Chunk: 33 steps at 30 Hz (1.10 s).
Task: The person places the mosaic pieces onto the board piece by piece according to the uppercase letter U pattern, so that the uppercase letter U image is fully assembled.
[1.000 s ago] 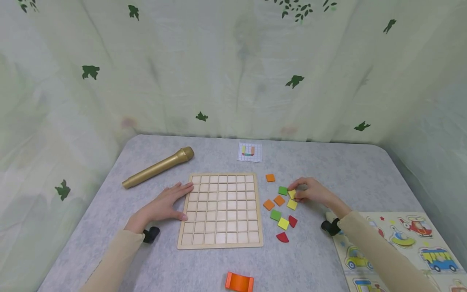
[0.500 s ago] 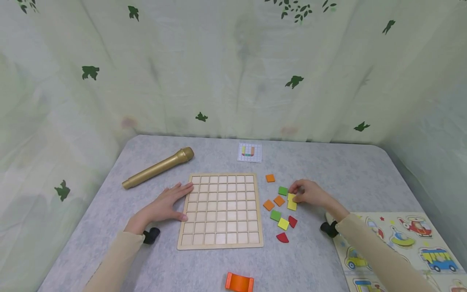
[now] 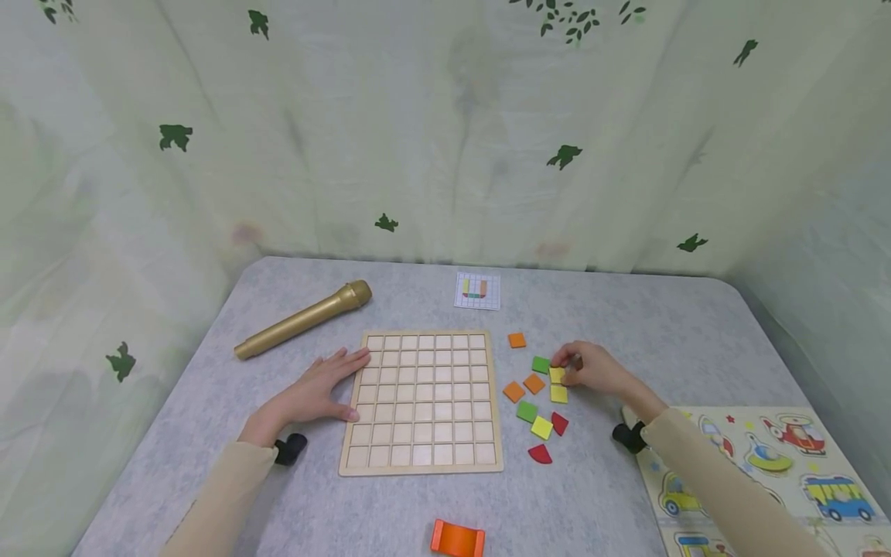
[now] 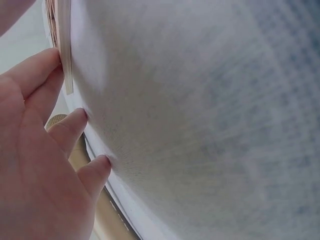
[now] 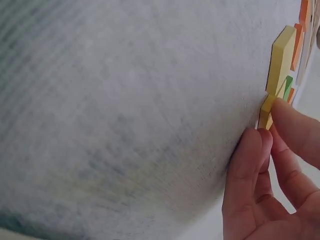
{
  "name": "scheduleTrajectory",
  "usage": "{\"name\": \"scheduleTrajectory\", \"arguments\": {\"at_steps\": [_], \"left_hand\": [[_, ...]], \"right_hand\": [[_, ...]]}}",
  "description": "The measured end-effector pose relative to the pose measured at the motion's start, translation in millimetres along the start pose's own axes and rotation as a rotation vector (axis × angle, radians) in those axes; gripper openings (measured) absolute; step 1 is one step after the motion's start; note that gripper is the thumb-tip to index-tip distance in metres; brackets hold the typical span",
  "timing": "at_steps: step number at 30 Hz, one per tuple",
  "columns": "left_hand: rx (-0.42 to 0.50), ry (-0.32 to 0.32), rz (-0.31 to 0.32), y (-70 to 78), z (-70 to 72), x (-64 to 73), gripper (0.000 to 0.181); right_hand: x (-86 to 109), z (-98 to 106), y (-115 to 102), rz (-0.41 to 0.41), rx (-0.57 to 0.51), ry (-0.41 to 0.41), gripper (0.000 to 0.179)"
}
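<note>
My left hand (image 3: 311,393) lies spread at the left edge of the wooden grid board (image 3: 496,433), its fingertips touching the rim. In the left wrist view, the fingers of that hand (image 4: 45,165) stretch out straight, two of them against the board's edge (image 4: 65,45). To the board's right, my right hand (image 3: 595,367) pinches a yellow square tile (image 3: 557,375) at table level between thumb and fingers. Directly in front of it lies a second yellow tile (image 3: 559,394), edge to edge. The right wrist view shows the thumb on the pinched yellow tile (image 5: 266,111).
Around lie green tiles (image 3: 527,411), orange tiles (image 3: 534,384), another yellow tile (image 3: 541,428) and red quarter-round pieces (image 3: 540,454). A pattern card (image 3: 477,292) and a gold microphone (image 3: 304,319) sit at the back. An orange block (image 3: 457,538) and a picture puzzle board (image 3: 755,464) lie nearer.
The yellow tile under my right hand has turned and slid slightly, from skewed to lined up against the yellow tile in front of it. My left hand stays in place.
</note>
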<state>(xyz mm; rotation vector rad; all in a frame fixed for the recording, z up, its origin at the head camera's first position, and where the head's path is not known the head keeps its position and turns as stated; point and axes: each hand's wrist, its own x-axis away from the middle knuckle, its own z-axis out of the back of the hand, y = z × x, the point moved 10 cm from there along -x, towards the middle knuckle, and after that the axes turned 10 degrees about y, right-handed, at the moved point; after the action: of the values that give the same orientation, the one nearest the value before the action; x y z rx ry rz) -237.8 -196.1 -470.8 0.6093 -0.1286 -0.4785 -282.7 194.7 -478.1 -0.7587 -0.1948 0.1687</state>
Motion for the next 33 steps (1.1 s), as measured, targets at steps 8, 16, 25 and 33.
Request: {"name": "scheduleTrajectory", "arguments": {"at_steps": [8,16,25,33], "left_hand": [[0.005,-0.002,0.0,1.2,0.3,0.7,0.098],[0.007,-0.009,0.01,2.8,0.8,1.6,0.098],[-0.008,-0.019,0.012,1.6,-1.4,1.3,0.098],[-0.017,-0.024,0.009,3.2,-1.0,2.3,0.098]], "right_hand": [[-0.1,-2,-1,0.004,-0.003,0.002,0.018],[0.0,3,1,0.006,-0.128,-0.041,0.009],[-5.3,0,-19,0.011,-0.273,-0.08,0.013],[-19.9,-25,-61,0.047,-0.323,-0.107,0.014]]}}
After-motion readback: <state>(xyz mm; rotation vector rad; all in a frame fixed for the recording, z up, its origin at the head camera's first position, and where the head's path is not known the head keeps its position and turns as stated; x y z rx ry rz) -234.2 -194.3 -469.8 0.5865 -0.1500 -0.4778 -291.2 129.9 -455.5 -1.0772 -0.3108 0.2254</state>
